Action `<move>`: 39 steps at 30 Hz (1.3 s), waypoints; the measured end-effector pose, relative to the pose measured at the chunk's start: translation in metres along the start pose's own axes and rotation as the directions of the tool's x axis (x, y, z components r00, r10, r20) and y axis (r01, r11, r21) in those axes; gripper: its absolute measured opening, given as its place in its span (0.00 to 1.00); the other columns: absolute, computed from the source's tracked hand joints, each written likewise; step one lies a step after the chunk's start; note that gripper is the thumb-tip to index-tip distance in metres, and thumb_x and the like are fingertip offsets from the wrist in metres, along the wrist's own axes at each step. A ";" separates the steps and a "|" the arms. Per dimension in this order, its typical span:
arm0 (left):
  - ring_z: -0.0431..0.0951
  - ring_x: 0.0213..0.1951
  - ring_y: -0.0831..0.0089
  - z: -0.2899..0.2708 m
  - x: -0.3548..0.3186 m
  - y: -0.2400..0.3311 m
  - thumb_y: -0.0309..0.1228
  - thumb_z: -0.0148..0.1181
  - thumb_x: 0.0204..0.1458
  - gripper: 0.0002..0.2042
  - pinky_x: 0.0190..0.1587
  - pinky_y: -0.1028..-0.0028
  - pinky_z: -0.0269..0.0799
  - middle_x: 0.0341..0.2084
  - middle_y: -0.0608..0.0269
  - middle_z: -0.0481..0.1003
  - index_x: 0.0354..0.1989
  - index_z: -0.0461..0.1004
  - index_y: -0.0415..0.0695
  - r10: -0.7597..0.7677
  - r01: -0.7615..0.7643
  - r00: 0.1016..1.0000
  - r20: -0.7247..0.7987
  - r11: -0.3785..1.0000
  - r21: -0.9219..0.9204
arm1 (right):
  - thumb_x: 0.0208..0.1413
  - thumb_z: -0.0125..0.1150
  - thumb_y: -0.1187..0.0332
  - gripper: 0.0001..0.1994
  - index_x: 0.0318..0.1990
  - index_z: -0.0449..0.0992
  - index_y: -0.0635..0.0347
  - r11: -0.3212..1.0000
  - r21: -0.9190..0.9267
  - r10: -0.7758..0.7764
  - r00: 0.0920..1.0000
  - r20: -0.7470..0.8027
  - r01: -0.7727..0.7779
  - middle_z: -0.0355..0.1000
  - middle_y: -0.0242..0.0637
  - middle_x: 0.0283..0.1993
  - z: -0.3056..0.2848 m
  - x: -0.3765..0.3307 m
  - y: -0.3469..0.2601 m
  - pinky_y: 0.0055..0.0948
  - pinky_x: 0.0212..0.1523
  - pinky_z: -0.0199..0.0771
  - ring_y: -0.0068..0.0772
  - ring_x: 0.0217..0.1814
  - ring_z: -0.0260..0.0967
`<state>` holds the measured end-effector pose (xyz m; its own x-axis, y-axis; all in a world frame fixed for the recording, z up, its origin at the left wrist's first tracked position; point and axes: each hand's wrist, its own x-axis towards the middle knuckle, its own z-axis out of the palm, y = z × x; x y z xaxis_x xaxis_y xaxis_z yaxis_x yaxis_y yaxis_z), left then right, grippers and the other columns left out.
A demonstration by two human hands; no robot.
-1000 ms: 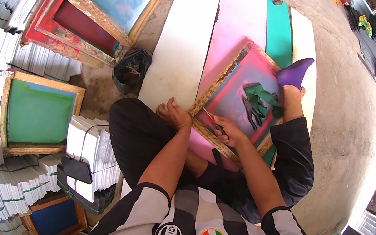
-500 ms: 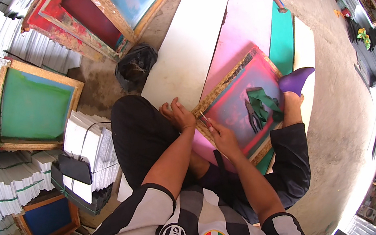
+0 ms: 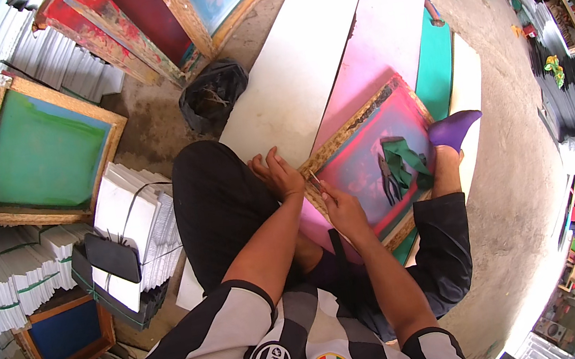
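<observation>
A wooden screen-printing frame (image 3: pixel 349 126) with pink-stained mesh lies tilted across my lap and the boards. My right hand (image 3: pixel 345 209) is closed around a thin, slender tool (image 3: pixel 315 178), its tip at the frame's left wooden bar; its exact kind is too small to tell. Beside that bar, near its left corner, my left hand (image 3: pixel 277 174) has its fingers apart and holds nothing that I can see. On the mesh rest dark pliers (image 3: pixel 388 178) and a crumpled green cloth strip (image 3: pixel 408 159).
White (image 3: pixel 299 53), pink (image 3: pixel 378 27) and green boards lie under the frame. A black plastic bag (image 3: pixel 213 94) sits at the far left of my knee. More screen frames (image 3: pixel 52 150) and bundled white sheets (image 3: pixel 134 215) stand to the left. My purple-socked foot (image 3: pixel 454 131) is at the frame's right.
The view has shifted slightly. Both hands keep nearly the same place at the frame's left bar, and the pliers and cloth lie as before.
</observation>
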<state>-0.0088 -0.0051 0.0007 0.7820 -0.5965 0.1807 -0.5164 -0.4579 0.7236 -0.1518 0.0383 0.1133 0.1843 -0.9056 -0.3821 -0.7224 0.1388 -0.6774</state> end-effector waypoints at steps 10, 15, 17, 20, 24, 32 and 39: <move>0.56 0.68 0.40 -0.004 -0.003 0.008 0.30 0.50 0.65 0.12 0.70 0.43 0.52 0.60 0.45 0.64 0.51 0.78 0.49 -0.007 0.007 0.999 0.044 1.000 -0.005 | 0.69 0.49 0.60 0.22 0.70 0.68 0.41 0.971 0.190 -0.134 0.988 -0.071 0.145 0.78 0.61 0.38 0.032 0.005 0.034 0.60 0.42 0.76 0.67 0.42 0.77; 0.57 0.68 0.41 0.000 0.000 -0.005 0.30 0.51 0.65 0.11 0.70 0.43 0.52 0.58 0.46 0.64 0.51 0.78 0.49 0.036 -0.035 0.999 -0.029 0.998 0.043 | 0.70 0.50 0.62 0.23 0.71 0.68 0.48 0.918 -0.385 0.150 0.982 0.115 -0.095 0.79 0.59 0.39 0.010 -0.006 -0.027 0.47 0.45 0.78 0.56 0.42 0.80; 0.58 0.67 0.42 0.002 0.001 -0.004 0.31 0.50 0.65 0.11 0.69 0.44 0.54 0.58 0.46 0.64 0.50 0.78 0.49 0.051 -0.049 0.997 -0.050 0.998 0.050 | 0.70 0.49 0.61 0.24 0.72 0.67 0.46 0.984 -0.173 0.071 0.992 0.104 -0.052 0.79 0.59 0.38 0.015 -0.002 -0.014 0.49 0.44 0.78 0.58 0.42 0.80; 0.60 0.65 0.45 0.004 -0.002 0.002 0.32 0.50 0.65 0.11 0.67 0.47 0.57 0.57 0.45 0.65 0.49 0.79 0.48 0.079 -0.075 0.995 -0.054 0.995 0.068 | 0.71 0.47 0.59 0.24 0.73 0.65 0.43 0.959 0.273 -0.084 0.996 -0.005 0.083 0.79 0.59 0.36 0.040 0.010 0.040 0.51 0.42 0.78 0.59 0.40 0.80; 0.60 0.64 0.46 0.001 0.001 -0.008 0.33 0.50 0.66 0.11 0.67 0.47 0.58 0.57 0.45 0.65 0.49 0.79 0.49 0.079 -0.074 0.995 -0.061 0.993 0.089 | 0.70 0.51 0.61 0.23 0.71 0.68 0.48 0.992 -0.124 0.018 0.994 0.110 -0.005 0.80 0.57 0.37 0.018 0.001 -0.003 0.47 0.41 0.78 0.51 0.38 0.81; 0.61 0.63 0.46 -0.002 -0.002 0.002 0.33 0.49 0.66 0.12 0.66 0.48 0.58 0.55 0.46 0.65 0.48 0.80 0.49 0.092 -0.089 0.995 -0.041 0.993 0.079 | 0.69 0.54 0.65 0.23 0.70 0.69 0.60 0.899 0.437 -0.018 1.000 0.023 0.006 0.80 0.51 0.34 0.037 0.006 0.037 0.50 0.33 0.77 0.47 0.31 0.81; 0.58 0.65 0.42 -0.001 0.003 -0.008 0.32 0.49 0.66 0.12 0.69 0.45 0.54 0.57 0.43 0.64 0.49 0.79 0.47 0.060 -0.059 0.998 -0.012 0.997 0.046 | 0.69 0.55 0.66 0.23 0.69 0.69 0.61 0.973 -0.162 -0.160 0.987 0.033 0.163 0.81 0.51 0.35 0.022 0.000 0.008 0.44 0.37 0.78 0.42 0.34 0.81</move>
<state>-0.0024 -0.0025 -0.0042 0.7537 -0.6152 0.2314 -0.5773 -0.4513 0.6805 -0.1432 0.0477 0.0941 0.3194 -0.9024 -0.2892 -0.7806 -0.0775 -0.6202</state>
